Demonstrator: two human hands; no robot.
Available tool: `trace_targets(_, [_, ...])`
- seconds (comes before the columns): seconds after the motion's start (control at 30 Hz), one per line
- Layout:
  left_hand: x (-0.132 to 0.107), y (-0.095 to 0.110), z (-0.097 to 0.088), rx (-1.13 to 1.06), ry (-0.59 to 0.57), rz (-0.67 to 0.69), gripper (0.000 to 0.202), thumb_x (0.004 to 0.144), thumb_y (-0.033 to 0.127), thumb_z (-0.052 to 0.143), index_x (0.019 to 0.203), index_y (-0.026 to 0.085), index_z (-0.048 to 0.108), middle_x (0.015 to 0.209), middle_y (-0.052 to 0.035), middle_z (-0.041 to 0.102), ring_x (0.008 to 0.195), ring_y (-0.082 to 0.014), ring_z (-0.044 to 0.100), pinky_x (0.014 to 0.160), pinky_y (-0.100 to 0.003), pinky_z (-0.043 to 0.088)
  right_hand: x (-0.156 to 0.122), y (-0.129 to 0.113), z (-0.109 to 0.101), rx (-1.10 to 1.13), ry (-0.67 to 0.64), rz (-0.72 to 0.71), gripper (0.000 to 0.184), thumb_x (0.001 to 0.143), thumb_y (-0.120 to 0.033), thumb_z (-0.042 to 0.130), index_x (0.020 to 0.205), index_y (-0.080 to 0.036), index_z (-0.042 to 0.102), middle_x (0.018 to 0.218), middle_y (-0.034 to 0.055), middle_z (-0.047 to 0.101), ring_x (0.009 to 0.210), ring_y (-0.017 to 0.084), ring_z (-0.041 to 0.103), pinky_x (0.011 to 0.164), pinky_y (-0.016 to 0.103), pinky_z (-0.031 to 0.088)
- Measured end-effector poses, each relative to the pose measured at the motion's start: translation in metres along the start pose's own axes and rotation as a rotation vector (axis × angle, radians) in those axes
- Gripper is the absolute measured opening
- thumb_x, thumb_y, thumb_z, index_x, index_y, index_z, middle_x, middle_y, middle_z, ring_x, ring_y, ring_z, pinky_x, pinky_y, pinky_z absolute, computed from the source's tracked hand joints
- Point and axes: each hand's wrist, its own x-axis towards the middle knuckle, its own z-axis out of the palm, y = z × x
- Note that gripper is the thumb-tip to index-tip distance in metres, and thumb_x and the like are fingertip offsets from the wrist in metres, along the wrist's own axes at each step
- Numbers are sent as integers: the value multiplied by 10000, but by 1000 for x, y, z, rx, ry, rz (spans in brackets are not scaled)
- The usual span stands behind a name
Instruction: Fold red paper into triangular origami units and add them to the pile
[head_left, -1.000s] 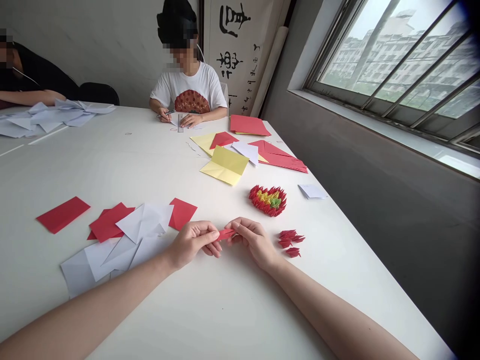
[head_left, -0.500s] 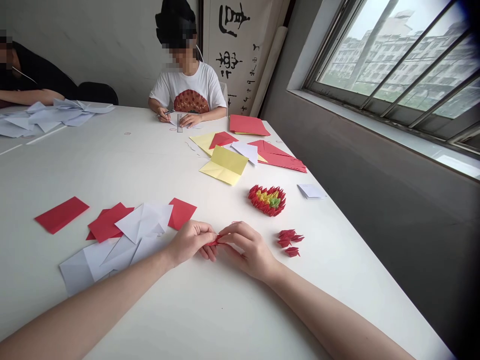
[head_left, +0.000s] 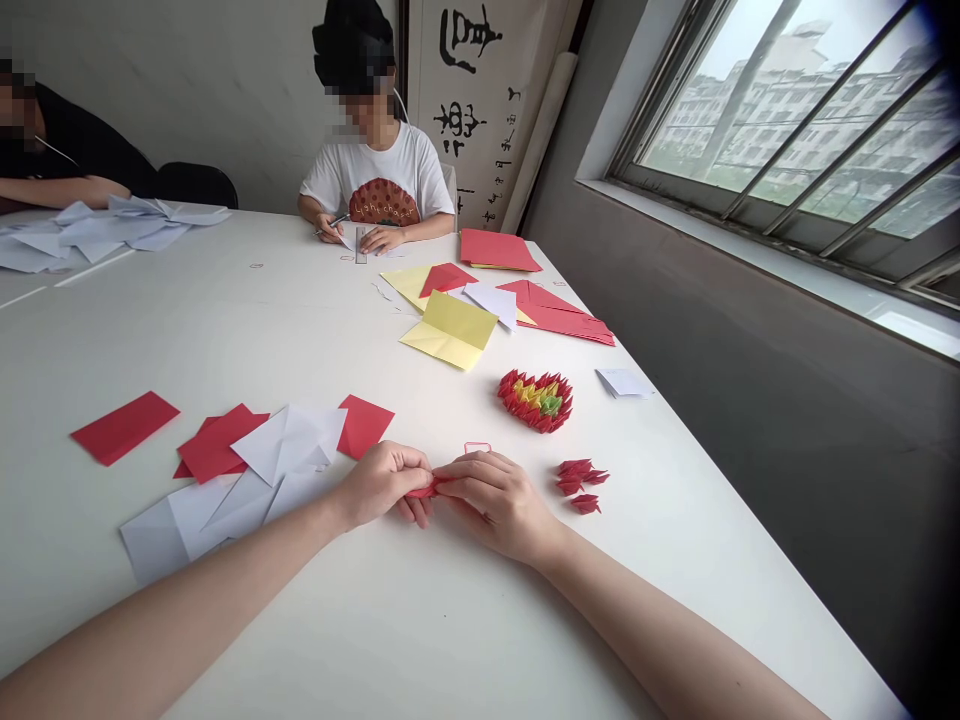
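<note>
My left hand (head_left: 384, 484) and my right hand (head_left: 492, 503) meet low over the white table (head_left: 315, 330), both pinching a small folded red paper piece (head_left: 422, 489) between their fingertips. Most of the piece is hidden by my fingers. Just right of my right hand lie a few small folded red paper units (head_left: 578, 481). Behind them sits a round model of red, yellow and green folded units (head_left: 536, 399). Left of my left hand lies a loose spread of white paper sheets (head_left: 247, 482) and red paper sheets (head_left: 217, 445).
A yellow folded sheet (head_left: 450, 330) and red sheets (head_left: 559, 312) lie farther back. A person in a white shirt (head_left: 377, 180) works at the table's far end. Another person's arm (head_left: 60, 190) rests by white papers (head_left: 90, 230) at far left. The table edge runs along the right.
My hands have drawn together and lowered toward the table. The red piece, seen stretched between them earlier, is now mostly covered by my fingers.
</note>
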Motion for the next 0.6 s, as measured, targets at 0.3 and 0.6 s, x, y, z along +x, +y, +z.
trace_targets(0.3, [0,2,0,-11,-14,0,197,777,228,487,621,144,573,584,-21,634,541,-159,645,526,-254,506,0,-6,-2,-181,-79,-69,204,845,-86,500,1032,-148,553,998,95,660,861,194,577,686,319,492])
trace_targets(0.6, [-1,4,-1,24,-104,7,214,805,295,497,707,139,605,648,-28,647,595,-172,672,542,-236,490,1,-8,1,82,-113,182,105,855,-123,428,930,-180,475,937,97,562,782,166,521,708,325,491])
